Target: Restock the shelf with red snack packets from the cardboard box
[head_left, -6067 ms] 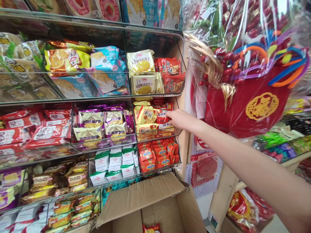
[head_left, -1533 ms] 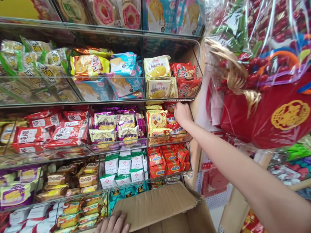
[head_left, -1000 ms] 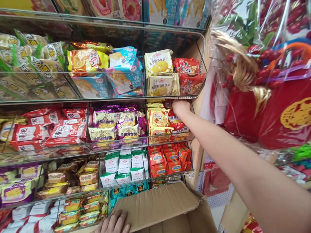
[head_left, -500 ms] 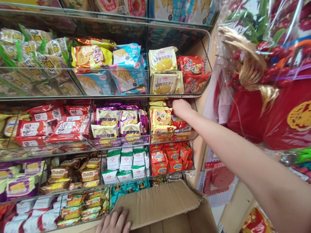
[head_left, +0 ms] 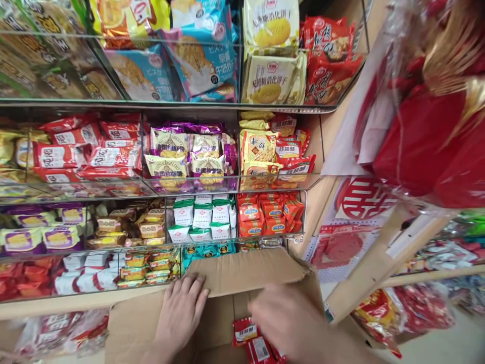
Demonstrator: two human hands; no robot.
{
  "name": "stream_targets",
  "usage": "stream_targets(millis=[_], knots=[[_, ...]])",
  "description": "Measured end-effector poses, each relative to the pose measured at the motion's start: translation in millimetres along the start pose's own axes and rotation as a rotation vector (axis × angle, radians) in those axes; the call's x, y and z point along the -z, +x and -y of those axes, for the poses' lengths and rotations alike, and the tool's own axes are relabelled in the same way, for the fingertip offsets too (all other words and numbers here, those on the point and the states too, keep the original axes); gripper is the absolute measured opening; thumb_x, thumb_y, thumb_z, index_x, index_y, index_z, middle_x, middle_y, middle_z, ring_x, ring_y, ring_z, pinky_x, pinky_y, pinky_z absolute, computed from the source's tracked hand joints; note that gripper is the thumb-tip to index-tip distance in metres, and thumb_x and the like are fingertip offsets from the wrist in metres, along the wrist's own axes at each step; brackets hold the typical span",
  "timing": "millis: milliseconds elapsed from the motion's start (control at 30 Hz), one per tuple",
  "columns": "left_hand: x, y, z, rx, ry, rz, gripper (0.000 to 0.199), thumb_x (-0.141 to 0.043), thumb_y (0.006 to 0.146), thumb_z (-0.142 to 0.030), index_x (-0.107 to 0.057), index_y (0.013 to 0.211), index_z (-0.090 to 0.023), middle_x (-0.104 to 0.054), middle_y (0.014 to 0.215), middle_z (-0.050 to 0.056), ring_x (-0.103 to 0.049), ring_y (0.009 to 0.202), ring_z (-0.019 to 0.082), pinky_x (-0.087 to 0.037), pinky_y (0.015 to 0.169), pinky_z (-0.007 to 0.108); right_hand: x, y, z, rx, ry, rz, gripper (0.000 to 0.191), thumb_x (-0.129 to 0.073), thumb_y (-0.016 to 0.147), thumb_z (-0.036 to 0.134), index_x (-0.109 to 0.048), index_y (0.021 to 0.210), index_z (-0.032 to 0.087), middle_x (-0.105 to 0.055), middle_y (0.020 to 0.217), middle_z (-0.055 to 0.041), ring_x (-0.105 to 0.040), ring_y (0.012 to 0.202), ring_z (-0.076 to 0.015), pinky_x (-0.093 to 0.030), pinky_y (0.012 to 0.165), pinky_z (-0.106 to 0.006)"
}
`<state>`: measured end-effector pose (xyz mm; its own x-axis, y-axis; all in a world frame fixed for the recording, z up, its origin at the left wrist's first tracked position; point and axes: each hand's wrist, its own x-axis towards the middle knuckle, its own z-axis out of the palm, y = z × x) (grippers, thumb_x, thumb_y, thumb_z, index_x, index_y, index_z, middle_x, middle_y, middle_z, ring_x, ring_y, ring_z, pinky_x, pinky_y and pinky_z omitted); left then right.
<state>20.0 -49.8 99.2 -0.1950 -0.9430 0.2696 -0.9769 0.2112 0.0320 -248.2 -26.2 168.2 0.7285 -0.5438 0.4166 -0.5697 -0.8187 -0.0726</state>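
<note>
An open cardboard box (head_left: 250, 270) stands before the snack shelves, with several red packets (head_left: 259, 349) at its bottom. My left hand (head_left: 184, 303) rests on the box's flap at the left, fingers spread and holding nothing. Over the box opening is my right hand (head_left: 284, 313), smeared by motion, just above the red packets; whether it holds anything cannot be made out. On the shelf above, red packets (head_left: 290, 149) sit beside yellow packets (head_left: 258, 146) in the right-hand compartment.
Clear-fronted shelves (head_left: 189, 187) hold many wrapped snacks in compartments. Red decorations in plastic (head_left: 420, 141) hang at the right. Bagged goods (head_left: 382, 313) lie low at the right, and more bags (head_left: 60, 331) are under the shelf at the left.
My right hand has come down from the shelf's right-hand compartment to the box. The view has tilted down, showing red packets inside the box. My left hand stays at the flap.
</note>
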Motion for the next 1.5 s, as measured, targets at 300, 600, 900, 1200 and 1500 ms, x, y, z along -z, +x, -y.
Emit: stream_targets(millis=[300, 600, 900, 1200, 1500], knots=[[0.4, 1, -12, -0.003, -0.032, -0.062, 0.035, -0.031, 0.086, -0.039, -0.055, 0.108, -0.023, -0.062, 0.11, 0.007, -0.055, 0.099, 0.026, -0.034, 0.094, 0.049, -182, -125, -5, -0.919, 0.231, 0.643, 0.056, -0.057, 0.068, 0.032, -0.052, 0.122, 0.021, -0.05, 0.129, -0.0106, -0.048, 0.114, -0.0287, -0.037, 0.093, -0.039], [-8.4, -65, -51, -0.221, -0.401, -0.136, 0.039, -0.042, 0.079, -0.014, -0.045, 0.117, -0.023, -0.051, 0.126, 0.008, -0.034, 0.127, 0.023, -0.024, 0.108, 0.052, -194, -161, -9, -0.866, 0.534, 0.218, 0.044, -0.038, 0.081, 0.047, -0.062, 0.108, 0.022, -0.06, 0.117, -0.0063, -0.054, 0.109, -0.0234, -0.037, 0.098, -0.035], [-30.8, -86, -108, 0.396, -1.458, 0.173, 0.026, -0.052, 0.077, -0.04, -0.053, 0.089, -0.017, -0.063, 0.079, 0.003, -0.058, 0.071, 0.014, -0.049, 0.068, 0.029, -136, -84, 59, -1.101, 0.947, -0.121, 0.06, -0.029, 0.08, 0.061, -0.061, 0.102, 0.016, -0.064, 0.108, -0.0108, -0.059, 0.102, -0.023, -0.049, 0.082, -0.031], [11.5, -32, -113, 0.614, -1.512, -0.226, 0.036, -0.049, 0.074, -0.052, -0.042, 0.06, -0.02, -0.039, 0.051, -0.009, -0.036, 0.048, 0.006, -0.032, 0.045, 0.018, -87, -17, 50, -0.827, 0.502, -0.494, 0.041, -0.026, 0.09, 0.041, -0.056, 0.072, 0.018, -0.062, 0.062, -0.0047, -0.059, 0.057, -0.0155, -0.044, 0.055, -0.024], [30.0, 0, -85, 0.811, -1.657, -0.364, 0.03, -0.044, 0.076, -0.053, -0.035, 0.068, -0.025, -0.044, 0.052, -0.009, -0.048, 0.043, 0.009, -0.038, 0.042, 0.022, -58, -31, 14, -1.224, 0.842, -0.618, 0.045, -0.037, 0.081, 0.058, -0.054, 0.073, 0.017, -0.041, 0.042, 0.0057, -0.039, 0.034, -0.0086, -0.031, 0.035, -0.021]])
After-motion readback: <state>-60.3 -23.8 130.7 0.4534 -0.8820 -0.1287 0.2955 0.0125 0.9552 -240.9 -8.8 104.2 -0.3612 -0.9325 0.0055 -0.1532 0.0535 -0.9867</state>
